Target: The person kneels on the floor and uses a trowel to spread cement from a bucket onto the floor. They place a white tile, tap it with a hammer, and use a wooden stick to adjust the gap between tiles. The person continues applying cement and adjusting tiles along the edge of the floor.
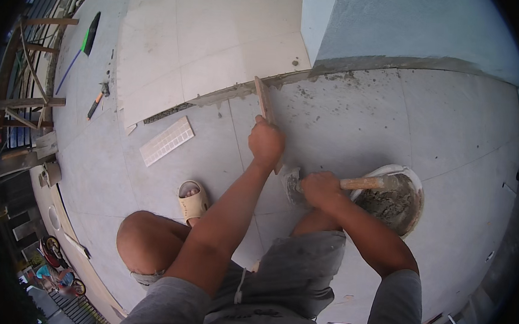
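Note:
My left hand (266,141) is closed round a narrow tan tile strip (265,100), held on edge. The strip's far end is at the mortar-smeared edge of the raised cream tiled step (219,46). In my right fist (321,190) is a trowel with a long wooden handle (362,183); its mortar-coated blade (292,185) shows left of the fist. The handle's far end, smeared grey, reaches over a white bucket (422,198) of wet mortar (390,208). On the floor left of my left hand lies another cut tile piece (167,141), its gridded face up.
Mortar crumbs (325,101) dot the grey tiled floor (356,129) along the step and the blue wall (410,28). A hammer (98,100) and a green-headed broom (90,36) lie at left. Wooden trestles (30,74) stand beyond them. My sandaled foot (192,198) is near the tile piece.

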Tool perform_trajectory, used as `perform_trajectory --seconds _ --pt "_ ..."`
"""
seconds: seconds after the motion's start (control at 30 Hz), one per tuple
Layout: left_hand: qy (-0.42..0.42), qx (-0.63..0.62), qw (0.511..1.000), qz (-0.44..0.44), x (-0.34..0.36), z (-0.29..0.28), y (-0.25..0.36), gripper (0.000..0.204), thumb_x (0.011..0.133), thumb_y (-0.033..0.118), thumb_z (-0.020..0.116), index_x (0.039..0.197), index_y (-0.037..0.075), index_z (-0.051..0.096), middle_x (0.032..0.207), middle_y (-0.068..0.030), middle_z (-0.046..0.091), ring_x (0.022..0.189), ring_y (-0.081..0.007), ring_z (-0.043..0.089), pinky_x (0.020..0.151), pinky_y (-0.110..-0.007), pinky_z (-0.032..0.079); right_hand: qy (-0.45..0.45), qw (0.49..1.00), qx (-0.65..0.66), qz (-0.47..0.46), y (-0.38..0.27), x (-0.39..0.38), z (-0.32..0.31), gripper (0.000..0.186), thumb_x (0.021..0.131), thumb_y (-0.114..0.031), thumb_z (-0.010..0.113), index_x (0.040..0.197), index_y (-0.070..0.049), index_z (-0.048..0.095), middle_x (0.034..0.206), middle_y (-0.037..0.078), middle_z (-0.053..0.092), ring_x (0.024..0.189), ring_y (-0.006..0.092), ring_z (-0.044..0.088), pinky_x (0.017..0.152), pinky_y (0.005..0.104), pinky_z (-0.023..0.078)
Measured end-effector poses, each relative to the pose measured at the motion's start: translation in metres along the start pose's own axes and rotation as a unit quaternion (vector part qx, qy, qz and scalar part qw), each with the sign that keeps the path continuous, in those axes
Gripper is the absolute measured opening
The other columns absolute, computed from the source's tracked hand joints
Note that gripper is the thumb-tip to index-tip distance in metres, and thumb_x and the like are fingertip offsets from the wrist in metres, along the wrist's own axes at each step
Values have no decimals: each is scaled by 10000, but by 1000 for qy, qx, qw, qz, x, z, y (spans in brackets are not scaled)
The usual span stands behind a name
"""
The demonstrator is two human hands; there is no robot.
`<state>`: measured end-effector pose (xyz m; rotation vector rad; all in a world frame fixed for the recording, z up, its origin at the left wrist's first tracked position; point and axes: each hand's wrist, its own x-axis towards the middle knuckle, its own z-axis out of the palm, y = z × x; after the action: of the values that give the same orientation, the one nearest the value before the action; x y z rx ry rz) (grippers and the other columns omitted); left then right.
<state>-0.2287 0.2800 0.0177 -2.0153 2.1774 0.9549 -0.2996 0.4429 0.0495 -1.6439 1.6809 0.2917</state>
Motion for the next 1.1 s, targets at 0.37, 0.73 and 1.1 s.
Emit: perform_trajectory --seconds 0.37,0.73,1.1 --pt "-11 10 1000 7 -2 0 9 251 816 70 564 1038 -22 491 929 -258 670 885 -429 671 793 -472 542 -26 988 59 139 -43 28 22 190 856 -140 588 951 -121 751 979 74 733 927 262 709 749 373 557" --pt "-4 -34 999 36 -1 7 4 238 821 71 547 1025 -42 502 894 -261 664 868 -420 671 768 -468 542 -20 971 31 237 -61 30 17 177 858 -113 590 944 -95 744 967 99 731 923 269 712 770 358 562" --pt "13 -58 996 63 -1 2 -4 268 800 54 588 1031 -58 512 937 -252 670 914 -410 673 803 -446 549 75 974 173 130 -87 -2 81 267 920 -207 589 1058 20 558 1005 216 669 936 385 662 803 448 535"
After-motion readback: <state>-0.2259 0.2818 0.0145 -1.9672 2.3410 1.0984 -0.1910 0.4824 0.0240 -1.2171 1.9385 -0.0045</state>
